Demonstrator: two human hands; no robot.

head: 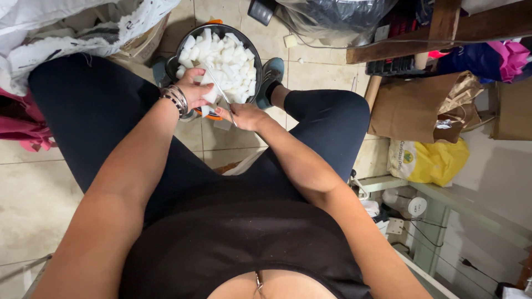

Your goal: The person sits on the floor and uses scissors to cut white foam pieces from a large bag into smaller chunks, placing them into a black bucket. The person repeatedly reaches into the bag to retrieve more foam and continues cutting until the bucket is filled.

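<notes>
A white chunk (209,95) of some peeled root or vegetable is held in the left hand (195,88) just over the near rim of a dark round pot (180,47) that stands on the tiled floor (33,194) between the feet. The grip of that hand is closed around the chunk, thumb on one side and fingers on the other. A thin knife (221,94) is held in the right hand (244,115), the grip closed on its handle, and the blade is angled up towards the chunk. The pot is heaped with white cut pieces (221,55) of the same kind.

For a clean cut, the chunk is best kept low over the pot, so that each piece drops onto the heap and not onto the tiles. The blade should be drawn in short, controlled strokes, with the left thumb kept behind the edge's path. Whether the edge is already touching the chunk cannot be told. A slip towards the left fingers is judged the main risk, since the chunk looks wet and smooth.
</notes>
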